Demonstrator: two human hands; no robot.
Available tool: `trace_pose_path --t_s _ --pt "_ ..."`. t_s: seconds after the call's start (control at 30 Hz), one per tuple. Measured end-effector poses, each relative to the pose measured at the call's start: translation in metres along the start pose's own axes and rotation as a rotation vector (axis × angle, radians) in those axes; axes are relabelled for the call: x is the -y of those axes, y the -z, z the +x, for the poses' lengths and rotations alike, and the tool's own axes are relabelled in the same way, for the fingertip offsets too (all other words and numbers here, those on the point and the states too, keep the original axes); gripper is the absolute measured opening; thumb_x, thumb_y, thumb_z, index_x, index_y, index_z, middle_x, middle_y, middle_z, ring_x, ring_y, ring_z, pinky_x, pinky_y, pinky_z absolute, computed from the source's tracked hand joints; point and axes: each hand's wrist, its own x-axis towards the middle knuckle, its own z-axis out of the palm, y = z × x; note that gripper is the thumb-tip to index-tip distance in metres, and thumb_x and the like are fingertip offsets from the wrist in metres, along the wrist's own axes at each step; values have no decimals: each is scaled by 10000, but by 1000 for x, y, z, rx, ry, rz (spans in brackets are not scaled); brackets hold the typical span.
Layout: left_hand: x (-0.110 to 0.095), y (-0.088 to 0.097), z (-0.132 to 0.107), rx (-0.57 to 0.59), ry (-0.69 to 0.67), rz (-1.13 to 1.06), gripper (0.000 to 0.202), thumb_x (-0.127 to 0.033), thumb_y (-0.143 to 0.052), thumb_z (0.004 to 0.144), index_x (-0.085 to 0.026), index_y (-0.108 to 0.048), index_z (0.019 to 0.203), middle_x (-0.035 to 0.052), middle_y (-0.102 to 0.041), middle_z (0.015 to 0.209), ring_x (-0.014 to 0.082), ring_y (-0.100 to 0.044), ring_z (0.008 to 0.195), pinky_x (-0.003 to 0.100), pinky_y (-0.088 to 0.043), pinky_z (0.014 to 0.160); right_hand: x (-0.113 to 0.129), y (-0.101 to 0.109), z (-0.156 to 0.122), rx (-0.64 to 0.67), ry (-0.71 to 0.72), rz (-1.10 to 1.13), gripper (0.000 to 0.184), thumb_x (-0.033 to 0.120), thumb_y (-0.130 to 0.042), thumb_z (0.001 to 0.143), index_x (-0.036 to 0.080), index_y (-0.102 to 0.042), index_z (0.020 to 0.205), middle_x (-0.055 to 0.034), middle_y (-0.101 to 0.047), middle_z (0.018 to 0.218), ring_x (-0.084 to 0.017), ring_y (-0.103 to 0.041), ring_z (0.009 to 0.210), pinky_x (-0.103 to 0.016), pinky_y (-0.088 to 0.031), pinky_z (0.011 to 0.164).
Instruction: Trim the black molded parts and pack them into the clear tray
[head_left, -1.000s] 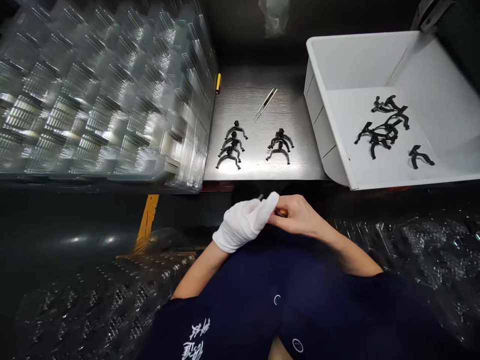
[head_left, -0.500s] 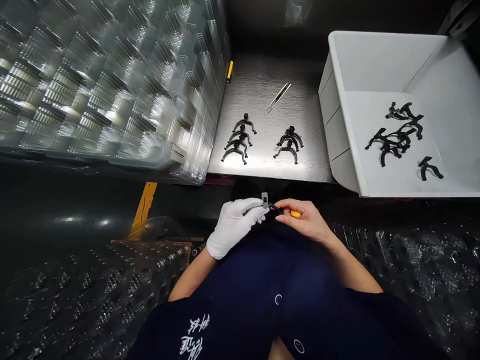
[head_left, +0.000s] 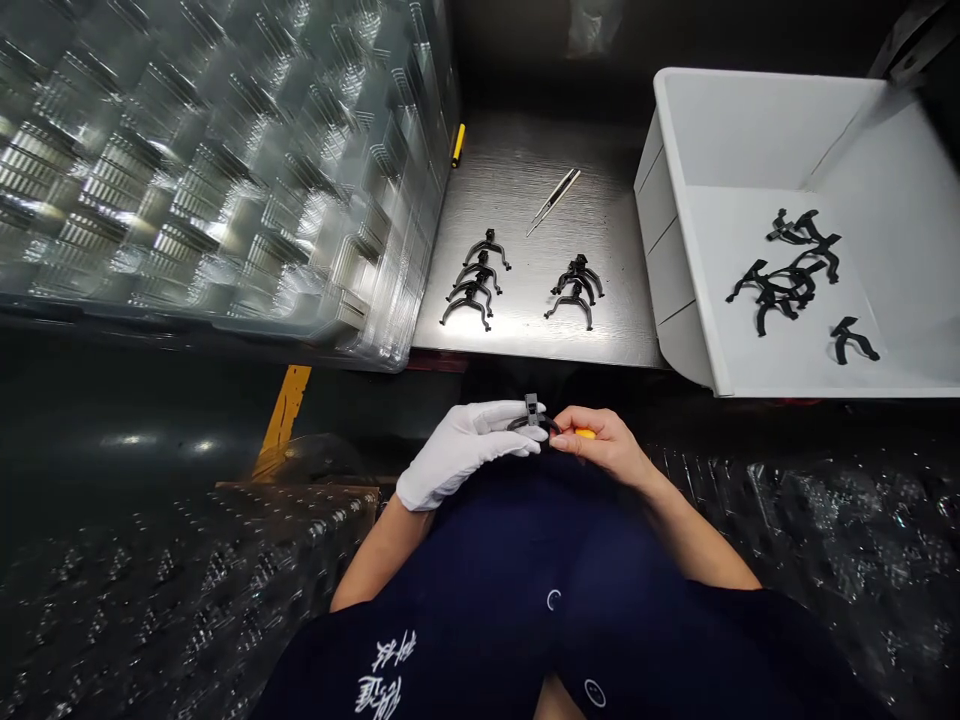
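My left hand (head_left: 469,455), in a white glove, pinches a dark curved plastic bracket (head_left: 532,408) close to my body, its square clip end pointing up. My bare right hand (head_left: 611,448) is closed around a small yellow-handled tool (head_left: 585,434); only part of the yellow shows, and its working end is hidden. Its fingertips are at the right-hand arm of the bracket. Beyond my hands, several similar black brackets (head_left: 471,305) lie overlapped in a column on the metal table, with another small group of brackets (head_left: 576,290) to the right.
A white bin (head_left: 679,200) at the right holds several loose black brackets (head_left: 784,285). Stacked clear plastic trays (head_left: 360,200) rise at the left. A slim utility knife (head_left: 553,202) and a yellow marker-like stick (head_left: 458,145) lie on the metal table (head_left: 517,180).
My left fingers have shifted on the bracket, and more of its arms now shows. My right hand has moved slightly left and down, with less of the yellow handle visible.
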Motion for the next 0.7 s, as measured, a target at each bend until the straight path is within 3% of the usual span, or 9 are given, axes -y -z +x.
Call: trace_pose_path --t_s 0.13,0.2,0.33,0.4,0.5,0.57,0.7 --pt "1 1 1 83 -10 -59 599 -165 -903 651 -156 -717 1220 104 -779 1096 245 -732 1053 368 -562 992 -3 1 0 -19 -49 105 332 475 -764 783 168 -641 756 48 -469 590 -81 -408 501 -223 -303 472" --pt "2 0 2 71 -23 -54 598 -176 -894 673 -161 -703 1240 102 -774 1116 225 -735 1038 345 -567 975 -5 -1 -1 -34 -81 187 368 502 -774 759 173 -611 734 49 -469 585 -79 -403 475 -223 -297 453" --pt "5 -4 8 -5 -110 26 355 -295 -829 770 -134 -747 1075 47 -780 819 129 -710 692 236 -580 699 -7 -8 -6 -28 -71 157 384 521 -753 788 177 -589 744 51 -472 593 -77 -413 477 -222 -312 466" --pt "5 -7 11 -18 -158 79 271 -355 -797 796 -126 -756 936 7 -713 654 79 -598 516 187 -491 525 -7 -12 -7 -15 -14 66 359 502 -726 827 176 -596 754 53 -464 591 -77 -411 496 -222 -315 485" --pt "5 -10 17 -68 -189 127 323 -431 -764 822 -127 -706 731 -22 -612 534 36 -439 409 168 -327 407 -9 -17 -7 -1 47 18 357 512 -708 840 179 -606 763 51 -465 592 -80 -406 501 -229 -318 488" --pt "6 -13 19 -80 -205 56 364 -479 -753 825 -124 -710 757 -18 -604 553 33 -426 430 169 -309 416 -12 -18 -6 -43 71 15 349 520 -700 846 184 -621 794 47 -485 599 -89 -429 499 -236 -336 491" --pt "12 -17 23 -53 -231 -177 409 -454 -810 764 -117 -732 982 25 -665 714 73 -552 590 188 -430 551 -19 -17 -2 -227 257 -160 274 459 -640 907 198 -647 824 24 -543 616 -116 -486 523 -258 -393 525"
